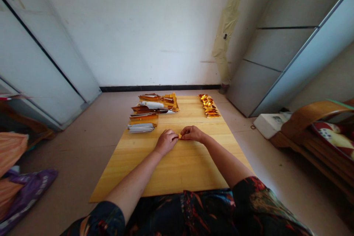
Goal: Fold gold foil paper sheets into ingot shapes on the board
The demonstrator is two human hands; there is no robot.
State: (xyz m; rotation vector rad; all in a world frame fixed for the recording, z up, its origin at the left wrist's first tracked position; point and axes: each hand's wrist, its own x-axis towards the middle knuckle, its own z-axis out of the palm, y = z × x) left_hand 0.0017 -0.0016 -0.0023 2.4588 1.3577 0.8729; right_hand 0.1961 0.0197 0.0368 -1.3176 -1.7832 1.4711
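Note:
Over the middle of the wooden table (177, 169), my left hand (166, 142) and my right hand (192, 134) meet fingertip to fingertip. Between them they pinch a small gold foil piece (180, 136), mostly covered by the fingers. Left of my hands lie gold-brown foil sheets (143, 119) and white strips (141, 128). Behind these, more shiny foil sheets (157, 98) are piled with a white roll-like piece (151, 105). Several folded gold foil pieces (208, 105) form a row at the table's far right.
A white wall (138, 25) with a dark skirting (160, 87) stands beyond the table. At right are a grey cabinet (260, 59), a white box (268, 125) and a wooden seat (298, 129). A purple bag (33, 195) lies on the floor at left.

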